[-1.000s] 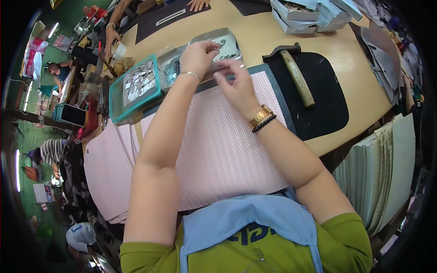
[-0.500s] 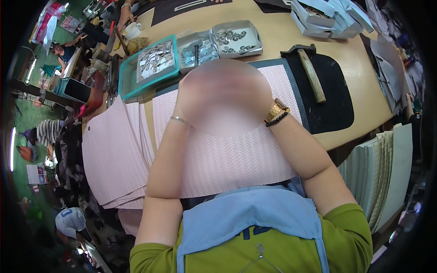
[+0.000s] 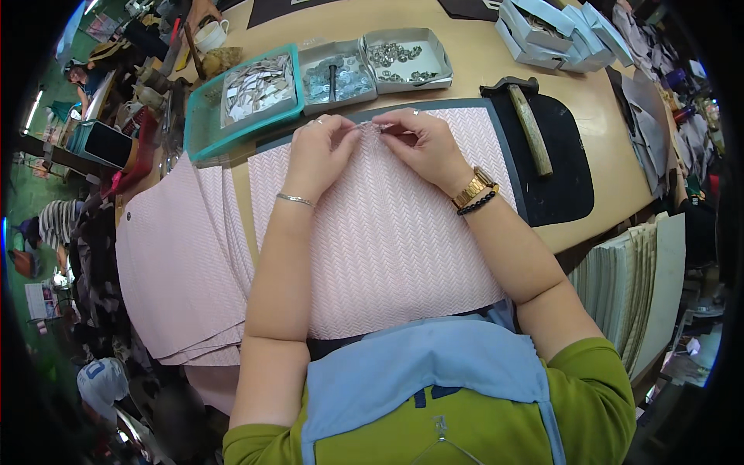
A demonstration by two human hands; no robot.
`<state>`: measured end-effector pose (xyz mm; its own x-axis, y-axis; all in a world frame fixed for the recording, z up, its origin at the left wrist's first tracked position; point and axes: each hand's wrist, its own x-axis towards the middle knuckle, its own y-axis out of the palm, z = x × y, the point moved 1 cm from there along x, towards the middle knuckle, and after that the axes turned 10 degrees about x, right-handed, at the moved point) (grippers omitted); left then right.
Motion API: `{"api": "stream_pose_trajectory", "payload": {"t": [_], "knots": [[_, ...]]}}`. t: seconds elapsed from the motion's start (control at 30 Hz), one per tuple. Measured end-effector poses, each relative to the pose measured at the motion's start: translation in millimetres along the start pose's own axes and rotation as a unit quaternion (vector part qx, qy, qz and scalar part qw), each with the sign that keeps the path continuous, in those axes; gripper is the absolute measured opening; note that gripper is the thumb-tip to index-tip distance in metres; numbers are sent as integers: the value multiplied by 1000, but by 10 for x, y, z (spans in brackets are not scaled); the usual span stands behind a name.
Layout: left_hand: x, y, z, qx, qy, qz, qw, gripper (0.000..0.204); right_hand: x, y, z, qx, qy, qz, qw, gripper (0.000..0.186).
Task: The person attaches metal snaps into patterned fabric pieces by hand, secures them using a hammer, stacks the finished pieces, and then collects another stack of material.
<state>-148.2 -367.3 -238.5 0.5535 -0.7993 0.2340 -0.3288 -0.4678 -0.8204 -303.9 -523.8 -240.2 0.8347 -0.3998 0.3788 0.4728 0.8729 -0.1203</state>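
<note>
A pink sheet (image 3: pixel 395 248) with a woven herringbone pattern lies before me on a dark mat. At its far edge, my left hand (image 3: pixel 322 151) and my right hand (image 3: pixel 425 147) pinch the material between thumbs and fingertips, close together. The sheet puckers upward slightly between them. Something small and shiny shows by my right fingertips, too small to name. Beyond the hands stand a white box of metal fittings (image 3: pixel 442 81), a box of clear round pieces (image 3: pixel 356 97) and a teal tray (image 3: pixel 203 124) with a box of small flat metal pieces.
Right of the sheet, a hammer (image 3: pixel 531 132) lies on a black pad (image 3: pixel 570 182). Several pink pieces (image 3: pixel 178 271) overlap at the left. White-blue boxes (image 3: pixel 535 35) stand at the far right, and stacked boards (image 3: pixel 635 287) are at the near right. Another person's hand (image 3: pixel 203 14) is beside a white cup (image 3: pixel 211 35).
The view has shifted slightly, moving things at the left farther left. My forearms stay in nearly the same place. A blur hid my hands earlier, so their finger changes cannot be told.
</note>
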Motion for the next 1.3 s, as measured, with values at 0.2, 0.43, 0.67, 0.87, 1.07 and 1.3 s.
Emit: {"api": "stream_pose_trajectory", "payload": {"t": [0.2, 0.43, 0.67, 0.87, 1.07, 1.3], "knots": [[-20, -17, -77, -103, -39, 14, 994, 15, -21, -27, 50, -77, -46, 26, 996, 23], [-9, 8, -86, -90, -53, 26, 994, 16, -7, -34, 33, 56, 87, 33, 994, 25], [-28, 7, -100, -101, -60, 18, 993, 12, -10, -3, 61, 71, 94, 41, 992, 25], [-32, -10, -111, -96, -50, 21, 994, 13, -8, -17, 19, 66, 88, 51, 993, 23], [-59, 20, -87, -106, -28, 8, 994, 12, 1, -10, 30, 64, 94, 62, 992, 24], [-70, 26, -96, -111, -19, -6, 994, 12, 21, 20, 10, 44, 73, 0, 996, 26]]}}
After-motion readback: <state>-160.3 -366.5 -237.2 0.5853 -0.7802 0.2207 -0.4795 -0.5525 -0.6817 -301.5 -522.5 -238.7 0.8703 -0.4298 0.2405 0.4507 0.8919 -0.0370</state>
